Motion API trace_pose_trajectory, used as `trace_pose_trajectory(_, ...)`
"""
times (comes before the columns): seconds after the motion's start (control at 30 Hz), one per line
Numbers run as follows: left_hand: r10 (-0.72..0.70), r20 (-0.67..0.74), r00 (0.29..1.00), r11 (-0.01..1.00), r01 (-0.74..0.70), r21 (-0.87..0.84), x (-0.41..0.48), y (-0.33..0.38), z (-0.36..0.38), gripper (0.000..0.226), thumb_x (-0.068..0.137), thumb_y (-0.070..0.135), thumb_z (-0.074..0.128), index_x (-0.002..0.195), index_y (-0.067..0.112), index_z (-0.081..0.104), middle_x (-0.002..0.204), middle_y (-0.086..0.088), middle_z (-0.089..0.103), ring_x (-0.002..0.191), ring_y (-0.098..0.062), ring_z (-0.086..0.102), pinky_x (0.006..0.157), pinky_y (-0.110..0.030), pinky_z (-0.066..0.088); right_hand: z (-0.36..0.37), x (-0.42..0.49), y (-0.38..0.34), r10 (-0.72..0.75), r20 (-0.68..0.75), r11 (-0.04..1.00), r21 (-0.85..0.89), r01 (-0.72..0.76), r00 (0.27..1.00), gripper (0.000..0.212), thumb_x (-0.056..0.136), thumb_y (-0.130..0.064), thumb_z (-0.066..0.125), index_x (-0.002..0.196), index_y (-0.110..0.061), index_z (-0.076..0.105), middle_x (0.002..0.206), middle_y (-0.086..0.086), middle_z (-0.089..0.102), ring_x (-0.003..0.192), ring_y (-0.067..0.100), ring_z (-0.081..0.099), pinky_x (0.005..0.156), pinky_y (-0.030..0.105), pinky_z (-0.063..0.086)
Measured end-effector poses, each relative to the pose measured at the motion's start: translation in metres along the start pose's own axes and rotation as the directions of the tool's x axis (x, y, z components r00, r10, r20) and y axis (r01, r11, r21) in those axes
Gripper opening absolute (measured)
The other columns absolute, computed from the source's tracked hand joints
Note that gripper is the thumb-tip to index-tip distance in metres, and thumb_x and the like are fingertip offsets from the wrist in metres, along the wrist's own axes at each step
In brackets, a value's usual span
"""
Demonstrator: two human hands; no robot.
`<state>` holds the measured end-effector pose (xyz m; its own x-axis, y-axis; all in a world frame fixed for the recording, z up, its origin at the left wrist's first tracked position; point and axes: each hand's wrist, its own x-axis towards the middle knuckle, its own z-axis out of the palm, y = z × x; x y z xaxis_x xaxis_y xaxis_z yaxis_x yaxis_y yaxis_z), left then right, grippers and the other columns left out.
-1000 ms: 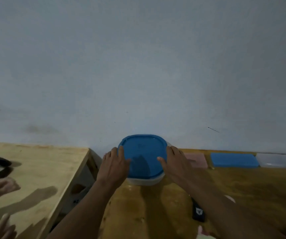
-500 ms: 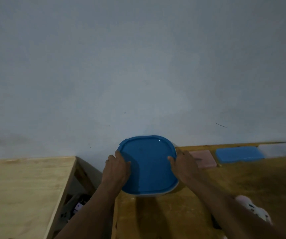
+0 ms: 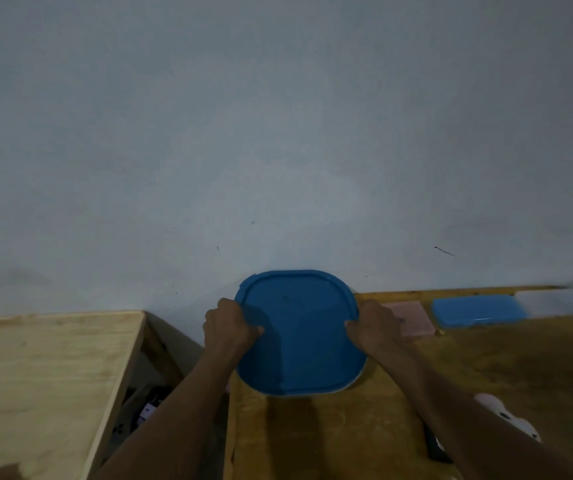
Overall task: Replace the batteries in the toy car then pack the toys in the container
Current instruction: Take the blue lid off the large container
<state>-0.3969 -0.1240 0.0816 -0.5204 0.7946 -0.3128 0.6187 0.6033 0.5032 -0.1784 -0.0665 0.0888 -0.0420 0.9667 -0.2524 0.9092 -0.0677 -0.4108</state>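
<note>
1. The container (image 3: pixel 300 341) sits at the far left corner of the darker table (image 3: pixel 486 362), close to the wall (image 3: pixel 278 133), its blue lid (image 3: pixel 300 306) turned toward the camera; whether the base rests on the wood cannot be told.
2. It looks like stiff, light plastic; the smooth lid is probably slippery, so the raised rim on 2 opposite sides is the sound place to hold; a hard squeeze might pop the lid.
3. The left hand (image 3: pixel 228 327) grasps the left rim, thumb on the lid, fingers curled round the edge; the right hand (image 3: pixel 375 327) mirrors it on the right rim.
4. Both forearms reach out from the near side; wrists roughly level; hands apart, the lid between.
5. Right of it lie a pink flat box (image 3: pixel 413 317) and a blue flat box (image 3: pixel 475 311); nearer, a white toy (image 3: pixel 506 419) waits unpacked.
</note>
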Motion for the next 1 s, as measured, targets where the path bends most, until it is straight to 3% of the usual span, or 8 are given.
trace_pose_trajectory(0.1,-0.04,0.025,0.999,0.998,0.041,-0.037,0.001,0.003,-0.004,0.064,0.073,0.032,0.082,0.116,0.004,0.043,0.111,-0.012,0.054,0.102,-0.028,0.055,0.072,-0.033,0.048,-0.003,0.002,0.0,0.017,0.006,1.0,-0.014,-0.017,1.0,0.014,0.092,-0.025,0.053,0.084,-0.015,0.047,0.067,-0.007,0.045,0.058,0.008,0.043,0.045,0.021,0.027)
trace_pose_trajectory(0.27,-0.012,0.042,0.999,0.999,0.014,-0.051,0.003,0.0,-0.008,0.061,0.073,0.034,0.081,0.114,0.005,0.047,0.109,-0.012,0.058,0.088,-0.022,0.054,0.061,-0.03,0.043,-0.003,0.003,0.001,0.004,0.019,0.999,0.031,-0.004,1.0,0.013,0.093,-0.024,0.053,0.084,-0.016,0.047,0.072,-0.004,0.05,0.068,0.013,0.05,0.045,0.021,0.032)
trace_pose_trajectory(0.57,0.027,-0.023,0.999,0.995,-0.029,-0.095,-0.024,0.002,-0.022,0.057,0.074,0.034,0.08,0.115,0.007,0.052,0.108,-0.011,0.06,0.09,-0.024,0.059,0.067,-0.033,0.052,-0.011,-0.011,0.006,-0.063,0.017,0.988,0.139,0.06,0.998,0.016,0.094,-0.019,0.05,0.082,-0.011,0.058,0.078,0.002,0.061,0.066,0.014,0.056,0.047,0.022,0.039)
trace_pose_trajectory(0.7,0.089,-0.07,0.994,0.993,-0.094,-0.071,-0.052,0.004,-0.027,0.051,0.078,0.034,0.077,0.115,0.007,0.054,0.108,-0.011,0.062,0.087,-0.022,0.058,0.066,-0.03,0.05,-0.024,-0.031,0.012,-0.076,-0.019,0.99,0.119,0.078,0.997,0.016,0.094,-0.021,0.05,0.095,-0.006,0.058,0.091,0.006,0.064,0.073,0.017,0.056,0.057,0.027,0.045)
trace_pose_trajectory(0.83,0.168,-0.108,0.98,0.98,-0.178,-0.092,-0.087,0.001,-0.03,0.04,0.082,0.028,0.073,0.114,0.008,0.059,0.106,-0.009,0.066,0.087,-0.022,0.061,0.069,-0.031,0.052,-0.033,-0.057,0.025,-0.133,-0.084,0.978,0.149,0.145,0.988,0.018,0.094,-0.019,0.049,0.109,-0.012,0.057,0.104,0.006,0.064,0.085,0.02,0.059,0.073,0.033,0.052)
trace_pose_trajectory(1.0,0.245,-0.089,0.965,0.957,-0.256,-0.137,-0.142,-0.015,-0.028,0.039,0.087,0.016,0.066,0.124,0.009,0.055,0.113,-0.013,0.067,0.098,-0.028,0.064,0.083,-0.038,0.056,-0.039,-0.094,0.05,-0.218,-0.095,0.956,0.177,0.232,0.971,0.023,0.094,-0.018,0.049,0.115,-0.015,0.058,0.106,0.007,0.066,0.087,0.021,0.06,0.075,0.034,0.054)
